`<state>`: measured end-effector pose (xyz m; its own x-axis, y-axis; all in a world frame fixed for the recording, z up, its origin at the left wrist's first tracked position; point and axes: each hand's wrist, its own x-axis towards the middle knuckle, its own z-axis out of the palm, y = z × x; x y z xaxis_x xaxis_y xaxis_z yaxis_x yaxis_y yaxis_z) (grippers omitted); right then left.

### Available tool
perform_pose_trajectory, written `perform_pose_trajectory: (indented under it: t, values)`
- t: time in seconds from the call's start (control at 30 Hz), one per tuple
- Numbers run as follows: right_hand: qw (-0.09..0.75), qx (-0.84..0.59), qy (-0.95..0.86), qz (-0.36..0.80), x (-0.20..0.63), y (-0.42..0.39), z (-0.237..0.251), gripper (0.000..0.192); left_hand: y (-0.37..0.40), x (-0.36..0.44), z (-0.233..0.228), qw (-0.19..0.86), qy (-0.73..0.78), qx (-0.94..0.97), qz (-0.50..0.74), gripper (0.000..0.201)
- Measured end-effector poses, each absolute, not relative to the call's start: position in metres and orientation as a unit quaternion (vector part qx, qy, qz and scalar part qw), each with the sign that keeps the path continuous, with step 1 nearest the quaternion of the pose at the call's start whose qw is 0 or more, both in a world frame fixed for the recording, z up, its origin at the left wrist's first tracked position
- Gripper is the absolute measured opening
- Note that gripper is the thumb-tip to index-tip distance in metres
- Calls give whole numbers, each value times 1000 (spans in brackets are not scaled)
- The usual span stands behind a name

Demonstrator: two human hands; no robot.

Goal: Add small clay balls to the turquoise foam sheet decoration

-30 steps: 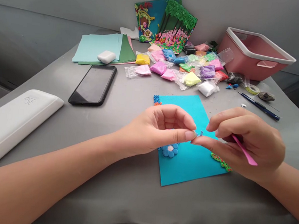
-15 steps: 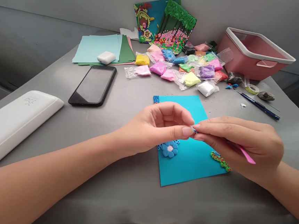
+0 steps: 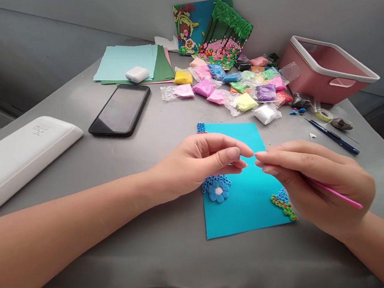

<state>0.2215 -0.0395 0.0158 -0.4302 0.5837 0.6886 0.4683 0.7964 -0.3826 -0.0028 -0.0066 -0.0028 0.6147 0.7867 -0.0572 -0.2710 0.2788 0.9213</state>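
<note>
1. Turquoise card (image 3: 239,215) flat on the counter (image 3: 169,254), lying right beneath both hands, a blue flower (image 3: 218,191) at its left edge and green-and-red dots (image 3: 283,209) at its lower right corner.
2. In from the lower left comes the left forearm (image 3: 88,218), a long diagonal, with the left hand (image 3: 200,160) raised above the card: index finger stretched right, thumb across in front of it, other fingers curled. Is that grip closed on anything? Cannot tell.
3. Opposite, the right hand (image 3: 323,175) arches with its knuckles up, its index finger and thumb pointing left, their tips close together; any piece between those tips is too small to make out.
4. And that right grip is clamped around a pink tool (image 3: 342,196), its free end slanting down to the right!
5. The two index fingertips all but meet, touching or just beside each other.
</note>
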Motion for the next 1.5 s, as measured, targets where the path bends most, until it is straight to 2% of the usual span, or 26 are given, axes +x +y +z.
perform_pose_trajectory:
  t: [0.13,0.33,0.47,0.57,0.67,0.8,0.9,1.1,1.2,1.37,1.5]
  values:
    - [423,-322,-844,72,222,-39,16,15,-6,-2,0,741,300,480,361,22]
    - [377,-313,-870,49,221,-39,13,23,-2,-2,-2,714,350,472,381,24]
    - [322,-336,-883,54,222,-37,11,7,-1,-1,-5,702,358,447,422,32]
    - [292,-340,-893,46,223,-34,7,14,0,0,-3,700,365,428,440,39]
    - [280,-324,-902,52,224,-32,4,4,0,1,-1,690,370,434,446,39]
    - [246,-323,-910,82,224,-33,1,12,-1,2,-2,684,378,439,444,34]
    - [228,-310,-916,114,224,-34,-3,5,0,2,-4,685,382,437,440,33]
    - [210,-286,-924,143,228,-38,-13,38,0,2,-4,687,382,434,440,32]
    - [208,-287,-923,151,227,-38,-12,48,0,2,-3,691,384,431,436,34]
    - [212,-316,-906,184,222,-39,-7,29,1,3,-2,693,391,427,430,35]
    - [229,-317,-902,182,222,-40,-8,29,0,3,-2,692,393,426,430,35]
